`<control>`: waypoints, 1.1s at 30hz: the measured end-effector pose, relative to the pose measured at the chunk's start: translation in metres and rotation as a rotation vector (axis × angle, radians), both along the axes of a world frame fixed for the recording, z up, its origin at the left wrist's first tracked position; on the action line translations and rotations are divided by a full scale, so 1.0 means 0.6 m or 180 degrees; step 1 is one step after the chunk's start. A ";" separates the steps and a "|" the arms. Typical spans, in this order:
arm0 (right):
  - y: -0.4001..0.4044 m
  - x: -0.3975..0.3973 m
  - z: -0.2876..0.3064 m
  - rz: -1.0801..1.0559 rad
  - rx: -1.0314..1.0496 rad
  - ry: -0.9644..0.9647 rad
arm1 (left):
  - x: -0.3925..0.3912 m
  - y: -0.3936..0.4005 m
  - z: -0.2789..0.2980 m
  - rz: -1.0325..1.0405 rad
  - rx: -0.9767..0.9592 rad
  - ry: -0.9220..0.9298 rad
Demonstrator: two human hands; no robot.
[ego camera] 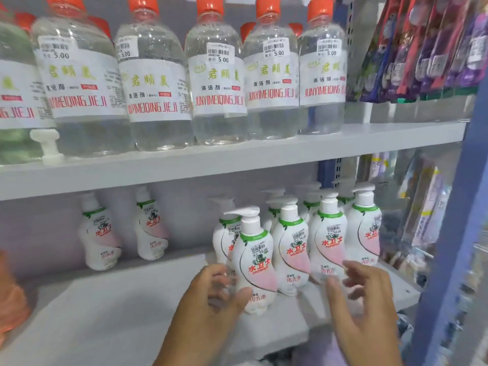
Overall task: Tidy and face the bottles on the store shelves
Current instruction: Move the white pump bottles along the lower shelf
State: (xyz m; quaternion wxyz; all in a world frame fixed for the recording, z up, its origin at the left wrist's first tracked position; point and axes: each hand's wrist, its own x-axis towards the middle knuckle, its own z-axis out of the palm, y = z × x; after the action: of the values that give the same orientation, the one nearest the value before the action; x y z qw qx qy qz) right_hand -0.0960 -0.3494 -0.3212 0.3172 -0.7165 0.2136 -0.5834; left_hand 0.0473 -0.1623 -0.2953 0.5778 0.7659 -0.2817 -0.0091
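A white pump bottle with a pink and green label stands at the front of the lower shelf, label facing me. My left hand grips its lower left side, thumb across the front. My right hand hovers blurred to its right with fingers loosely spread, holding nothing, just in front of a cluster of several matching pump bottles. Two more matching bottles stand apart at the back left of the shelf.
The upper shelf carries a row of clear bottles with orange caps, labels forward. Hanging packets fill the bay to the right behind a blue upright. An orange object sits at the far left.
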 end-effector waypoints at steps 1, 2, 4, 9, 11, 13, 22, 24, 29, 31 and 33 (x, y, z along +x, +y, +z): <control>-0.042 -0.014 0.012 -0.0138 0.0059 -0.0036 | -0.011 -0.008 -0.011 -0.0023 0.0101 -0.0007; -0.084 -0.022 0.022 -0.0257 0.0143 0.0003 | -0.020 -0.017 -0.019 0.0077 0.0195 -0.0117; -0.156 -0.025 0.031 -0.0314 0.0274 0.0232 | -0.024 -0.030 -0.027 0.0441 0.0164 -0.0404; -0.229 -0.005 0.023 0.0413 0.0784 0.0607 | -0.001 -0.030 -0.026 0.0506 -0.0595 0.0327; -0.235 -0.003 0.030 0.0643 0.1032 0.0474 | 0.018 -0.031 -0.015 0.0357 -0.0624 0.0791; -0.243 -0.004 0.031 0.0608 0.1032 0.0528 | 0.036 -0.028 -0.006 0.0438 -0.0739 0.0970; -0.230 -0.013 0.039 0.0738 0.1204 0.0507 | 0.108 -0.037 0.036 -0.0187 0.0107 0.0480; -0.227 -0.013 0.038 0.0780 0.1203 0.0519 | 0.116 -0.046 0.037 -0.0294 0.0073 0.0576; -0.225 -0.012 0.039 0.0776 0.1172 0.0503 | 0.120 -0.055 0.039 -0.0548 0.0060 0.0766; -0.226 -0.010 0.037 0.0759 0.1152 0.0553 | 0.113 -0.052 0.047 -0.0553 0.0041 0.0739; -0.228 -0.007 0.034 0.0720 0.1133 0.0577 | 0.101 -0.044 0.053 -0.0109 -0.0131 0.0500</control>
State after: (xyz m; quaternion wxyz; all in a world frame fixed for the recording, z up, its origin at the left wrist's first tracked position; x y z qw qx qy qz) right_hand -0.1005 -0.4862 -0.3010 0.4815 -0.7181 0.2591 -0.4304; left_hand 0.1082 -0.1890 -0.2637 0.6136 0.7459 -0.2487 -0.0733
